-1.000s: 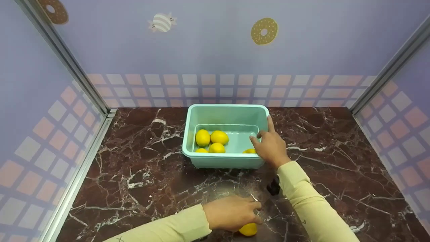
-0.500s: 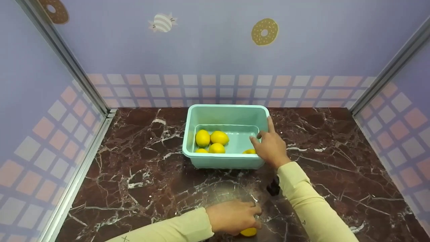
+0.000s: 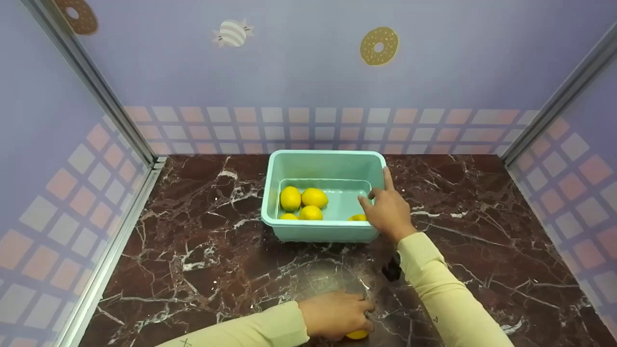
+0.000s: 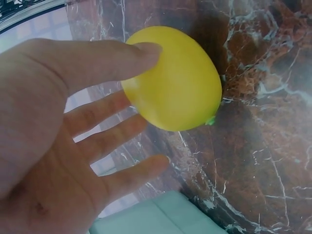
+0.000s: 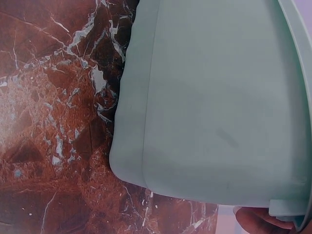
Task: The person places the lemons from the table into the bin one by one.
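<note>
A yellow lemon (image 4: 173,80) with a green tip is between my left hand's (image 3: 337,313) thumb and fingers, low over the table at the near edge of the head view. The left wrist view shows the thumb (image 4: 141,58) pressed on its side; the other fingers reach behind it, parts of them hidden. My right hand (image 3: 388,212) holds the right rim of a mint-green plastic tub (image 3: 323,233), index finger laid along the rim. Up close, the tub's wall (image 5: 209,97) fills the right wrist view, and a fingertip (image 5: 258,222) shows under the rim.
Several lemons (image 3: 313,198) lie inside the tub, mostly at its left. The tub stands toward the back of a dark red marbled table (image 3: 207,289). Purple panels with pink and white squares (image 3: 299,115) rise behind and at both sides.
My left hand has shifted slightly toward me and right, settling over the lemon, which is now more covered in the head view. The right hand and the tub stay put.
</note>
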`<state>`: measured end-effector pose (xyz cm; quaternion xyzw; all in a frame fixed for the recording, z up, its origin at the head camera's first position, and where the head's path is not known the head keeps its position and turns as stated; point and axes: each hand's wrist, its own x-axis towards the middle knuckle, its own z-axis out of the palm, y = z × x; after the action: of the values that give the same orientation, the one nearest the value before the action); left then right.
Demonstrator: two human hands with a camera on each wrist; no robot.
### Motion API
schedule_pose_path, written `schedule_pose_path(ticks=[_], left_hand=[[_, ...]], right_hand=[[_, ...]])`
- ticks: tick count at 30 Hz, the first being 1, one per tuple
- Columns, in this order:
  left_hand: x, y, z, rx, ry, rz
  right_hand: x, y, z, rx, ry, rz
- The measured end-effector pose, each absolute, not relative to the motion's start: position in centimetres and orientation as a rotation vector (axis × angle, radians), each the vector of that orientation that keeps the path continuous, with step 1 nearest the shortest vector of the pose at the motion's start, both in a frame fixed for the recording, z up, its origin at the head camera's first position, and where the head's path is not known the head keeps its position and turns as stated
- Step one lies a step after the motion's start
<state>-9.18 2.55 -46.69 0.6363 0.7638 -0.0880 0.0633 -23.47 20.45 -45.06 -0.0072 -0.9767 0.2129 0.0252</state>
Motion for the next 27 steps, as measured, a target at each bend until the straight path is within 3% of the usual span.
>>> schedule_pose_path(ticks=[27], left_hand=[[-8.7,2.9,-48.2,1.981,2.252,-0.217]], right_hand=[[-23.5,20.5,-45.0,-0.025,-3.026,0.653]])
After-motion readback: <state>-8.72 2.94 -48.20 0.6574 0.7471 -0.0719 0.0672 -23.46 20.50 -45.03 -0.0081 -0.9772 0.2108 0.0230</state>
